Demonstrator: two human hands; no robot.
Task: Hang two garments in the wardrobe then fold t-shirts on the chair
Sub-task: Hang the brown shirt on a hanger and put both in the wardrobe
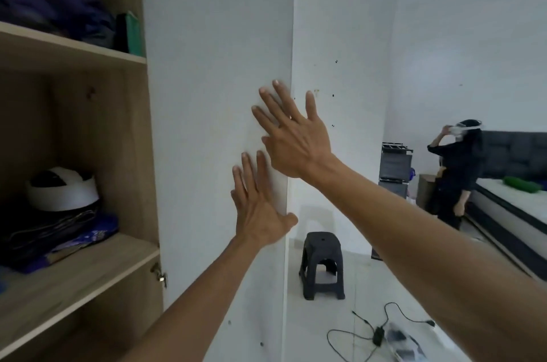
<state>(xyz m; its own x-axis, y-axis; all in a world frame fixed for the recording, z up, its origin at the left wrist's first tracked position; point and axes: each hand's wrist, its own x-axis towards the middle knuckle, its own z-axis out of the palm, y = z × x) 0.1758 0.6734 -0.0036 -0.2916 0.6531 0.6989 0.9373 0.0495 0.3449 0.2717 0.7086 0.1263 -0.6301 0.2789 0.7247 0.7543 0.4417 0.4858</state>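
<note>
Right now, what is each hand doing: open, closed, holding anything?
Left hand: open, fingers straight, flat against the white wardrobe door, holding nothing.
Right hand: open, fingers spread on the same door near its edge, holding nothing.

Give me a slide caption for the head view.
Both hands, left and right, pressed flat on the open white wardrobe door.
</note>
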